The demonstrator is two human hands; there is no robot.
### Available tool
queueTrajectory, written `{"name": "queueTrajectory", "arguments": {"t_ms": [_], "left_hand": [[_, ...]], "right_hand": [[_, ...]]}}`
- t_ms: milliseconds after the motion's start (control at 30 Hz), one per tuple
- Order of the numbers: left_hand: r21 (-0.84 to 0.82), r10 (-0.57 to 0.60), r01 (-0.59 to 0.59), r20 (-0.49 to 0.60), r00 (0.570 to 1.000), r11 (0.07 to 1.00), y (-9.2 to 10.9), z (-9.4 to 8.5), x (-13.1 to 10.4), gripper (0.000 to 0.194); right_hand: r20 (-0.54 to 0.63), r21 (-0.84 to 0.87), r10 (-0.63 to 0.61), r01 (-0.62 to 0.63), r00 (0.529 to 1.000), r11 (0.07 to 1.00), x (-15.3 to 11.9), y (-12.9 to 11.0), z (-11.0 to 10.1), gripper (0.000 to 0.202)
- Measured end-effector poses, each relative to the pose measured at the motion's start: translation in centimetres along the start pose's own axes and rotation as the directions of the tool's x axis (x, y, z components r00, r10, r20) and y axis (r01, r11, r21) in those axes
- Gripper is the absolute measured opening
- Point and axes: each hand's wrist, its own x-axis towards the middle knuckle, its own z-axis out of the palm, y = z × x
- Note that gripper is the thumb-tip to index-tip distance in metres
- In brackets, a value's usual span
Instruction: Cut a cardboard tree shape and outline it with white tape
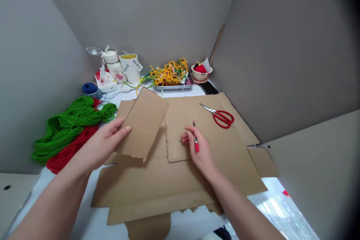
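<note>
My left hand [115, 135] grips a cut cardboard piece [147, 123] by its near-left edge, thumb on top, holding it tilted over the large cardboard sheet [140, 185]. My right hand [201, 153], fingers loosely curled, holds a red-and-dark pen [196, 142]; a second cardboard piece [177, 144] lies just left of it. Red-handled scissors [223, 119] rest beyond my right hand, green yarn [67, 123] left of my left.
</note>
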Motion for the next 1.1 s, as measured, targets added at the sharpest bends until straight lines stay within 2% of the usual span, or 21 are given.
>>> {"name": "queueTrajectory", "arguments": {"t_ms": [33,100,200,300,400,500,633,800,1000,1100], "left_hand": [[-0.175,-0.046,0.056,0.058,0.997,0.983,-0.2,-0.5,0.7,0.041],[-0.377,-0.114,0.172,0.173,0.978,0.91,-1.2,-0.5,2.1,0.04],[-0.479,-0.157,0.259,0.242,0.958,0.839,-3.4,0.9,3.6,0.036],[-0.497,-0.181,0.287,0.251,0.951,0.819,-4.6,2.2,4.5,0.035],[-0.457,-0.205,0.287,0.222,0.953,0.842,-4.9,2.8,4.7,0.037],[-0.396,-0.224,0.252,0.116,0.968,0.883,-4.9,3.3,4.5,0.04],[-0.217,-0.201,0.198,0.007,0.98,0.956,-5.1,3.9,4.2,0.047],[-0.029,-0.162,0.16,-0.139,0.977,0.987,-5.6,3.7,3.9,0.048],[0.089,-0.084,0.099,-0.162,0.983,0.991,-7.0,3.8,3.1,0.058],[0.25,-0.029,0.065,-0.146,0.989,0.966,-7.0,4.5,2.4,0.057]], "right_hand": [[0.016,-0.006,0.002,-0.002,1.0,1.0,-0.3,-0.1,-0.2,0.027],[0.051,-0.072,-0.005,0.009,0.999,0.997,-0.9,-0.2,-0.7,0.025],[0.125,-0.276,-0.08,0.112,0.989,0.955,-1.7,-0.1,-1.4,0.019],[0.232,-0.43,-0.15,0.24,0.961,0.87,-2.4,0.2,-2.0,0.018],[0.288,-0.508,-0.154,0.287,0.945,0.812,-3.1,0.5,-2.3,0.016],[0.313,-0.541,-0.162,0.316,0.936,0.779,-3.5,0.9,-2.4,0.017],[0.322,-0.538,-0.194,0.348,0.927,0.768,-3.5,1.4,-2.2,0.021],[0.326,-0.535,-0.2,0.355,0.924,0.767,-3.3,1.5,-2.1,0.022],[0.342,-0.564,-0.162,0.34,0.926,0.753,-3.3,1.3,-2.2,0.021],[0.347,-0.573,-0.152,0.338,0.925,0.747,-3.2,1.2,-2.2,0.021]]}}
